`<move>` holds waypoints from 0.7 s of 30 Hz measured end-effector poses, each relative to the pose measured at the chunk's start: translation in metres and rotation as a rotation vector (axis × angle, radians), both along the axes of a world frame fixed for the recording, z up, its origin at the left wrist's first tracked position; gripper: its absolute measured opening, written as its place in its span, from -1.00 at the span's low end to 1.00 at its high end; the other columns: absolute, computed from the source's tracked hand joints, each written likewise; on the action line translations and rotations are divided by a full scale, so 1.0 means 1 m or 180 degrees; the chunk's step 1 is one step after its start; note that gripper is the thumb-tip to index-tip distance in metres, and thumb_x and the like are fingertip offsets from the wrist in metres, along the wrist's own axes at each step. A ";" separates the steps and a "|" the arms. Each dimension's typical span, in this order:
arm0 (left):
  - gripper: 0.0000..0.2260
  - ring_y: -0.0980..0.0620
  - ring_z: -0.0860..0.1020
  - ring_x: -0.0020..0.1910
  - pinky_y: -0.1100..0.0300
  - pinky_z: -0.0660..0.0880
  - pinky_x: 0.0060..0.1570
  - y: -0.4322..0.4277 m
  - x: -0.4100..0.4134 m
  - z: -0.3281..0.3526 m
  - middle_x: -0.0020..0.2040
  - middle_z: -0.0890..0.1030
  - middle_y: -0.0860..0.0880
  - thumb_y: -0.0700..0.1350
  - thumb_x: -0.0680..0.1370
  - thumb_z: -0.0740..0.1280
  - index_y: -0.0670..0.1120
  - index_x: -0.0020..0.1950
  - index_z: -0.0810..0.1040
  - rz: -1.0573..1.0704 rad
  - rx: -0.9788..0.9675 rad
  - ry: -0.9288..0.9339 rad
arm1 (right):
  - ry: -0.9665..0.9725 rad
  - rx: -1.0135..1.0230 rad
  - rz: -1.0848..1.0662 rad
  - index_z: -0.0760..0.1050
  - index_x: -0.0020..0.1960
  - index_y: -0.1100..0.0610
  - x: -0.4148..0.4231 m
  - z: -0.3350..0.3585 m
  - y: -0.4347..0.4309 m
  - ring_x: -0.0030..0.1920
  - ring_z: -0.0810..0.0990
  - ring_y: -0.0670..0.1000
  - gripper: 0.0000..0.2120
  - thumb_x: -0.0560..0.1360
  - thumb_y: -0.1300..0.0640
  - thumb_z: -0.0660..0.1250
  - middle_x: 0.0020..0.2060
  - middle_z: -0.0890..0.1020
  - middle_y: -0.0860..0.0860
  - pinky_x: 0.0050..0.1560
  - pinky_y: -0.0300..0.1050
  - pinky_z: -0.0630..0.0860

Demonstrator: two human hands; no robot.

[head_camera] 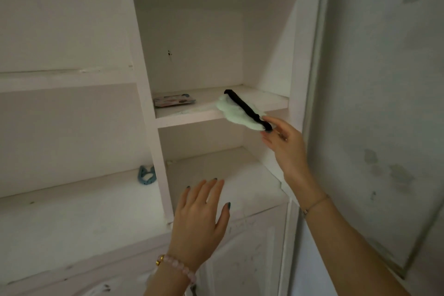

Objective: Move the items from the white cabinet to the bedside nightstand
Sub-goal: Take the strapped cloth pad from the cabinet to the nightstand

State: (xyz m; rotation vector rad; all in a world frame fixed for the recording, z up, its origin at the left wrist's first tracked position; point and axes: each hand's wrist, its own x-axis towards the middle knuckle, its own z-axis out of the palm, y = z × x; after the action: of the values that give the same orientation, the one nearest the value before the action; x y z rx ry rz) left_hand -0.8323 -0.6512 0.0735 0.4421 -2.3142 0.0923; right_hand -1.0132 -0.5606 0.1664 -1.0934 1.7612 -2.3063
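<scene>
Filling most of the view, a white-painted wooden cabinet [144, 79] shows open shelves above closed, scuffed doors. To its right runs a pale wall [384, 79] with blotchy, peeling patches.

The left hand [199, 221] is raised in front of the lower right shelf, released, its fingers straight and slightly spread, holding nothing. The right hand [286, 142] reaches up to the front edge of the upper right shelf and is grasping the near end of a pale green fluffy item with a black strip along it [234, 113], pinched between thumb and fingertips. That item lies tilted, its far end over the shelf board and its near end past the front edge.

A flat printed packet [174, 101] lies at the back left of the same shelf, apart from the fluffy item. A small blue clip [145, 174] sits on the lower left shelf beside the divider. A pink bead bracelet [179, 265] circles the left wrist and a thin cord bracelet [314, 204] the right.
</scene>
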 end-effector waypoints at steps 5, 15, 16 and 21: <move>-0.58 -0.07 0.57 0.15 -0.09 0.49 0.15 0.010 0.008 -0.006 0.18 0.60 -0.04 0.06 0.55 0.10 -0.11 0.28 0.51 0.0051 0.0025 0.0029 | -0.1105 -0.0548 0.0385 0.60 0.05 0.22 0.020 -0.004 0.020 0.02 0.65 0.02 -0.74 0.52 0.40 0.18 0.03 0.64 0.13 -0.02 -0.22 0.58; -0.57 -0.10 0.57 0.13 -0.06 0.46 0.16 0.028 0.034 -0.016 0.18 0.59 -0.09 0.06 0.56 0.09 -0.14 0.30 0.49 0.0036 0.0439 -0.0060 | -0.1628 -0.0612 0.0586 0.57 0.02 0.11 0.058 -0.038 0.069 -0.02 0.66 0.02 -0.80 0.52 0.34 0.26 -0.01 0.66 0.06 -0.08 -0.19 0.59; -0.56 -0.09 0.57 0.14 -0.02 0.45 0.16 0.031 0.038 -0.017 0.19 0.58 -0.08 0.06 0.56 0.09 -0.14 0.30 0.49 0.0004 0.0514 -0.0034 | -0.1658 -0.0592 0.0606 0.56 0.02 0.11 0.063 -0.043 0.075 -0.03 0.66 0.01 -0.80 0.52 0.35 0.25 -0.02 0.66 0.06 -0.07 -0.18 0.60; -0.71 0.09 0.40 0.30 0.19 0.31 0.23 0.055 0.049 -0.021 0.29 0.47 0.07 -0.01 0.64 0.13 0.02 0.34 0.42 -0.0416 0.3027 0.0628 | -0.1818 -0.0328 0.0639 0.56 0.01 0.13 0.090 -0.076 0.103 0.02 0.64 0.04 -0.80 0.53 0.35 0.23 0.03 0.62 0.14 -0.01 -0.16 0.60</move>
State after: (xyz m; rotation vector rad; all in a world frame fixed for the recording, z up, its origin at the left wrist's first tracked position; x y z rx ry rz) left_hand -0.7837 -0.5962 0.0526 0.7107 -2.0544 -1.0970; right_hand -0.9235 -0.4572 0.0899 -0.5053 1.2710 -2.2907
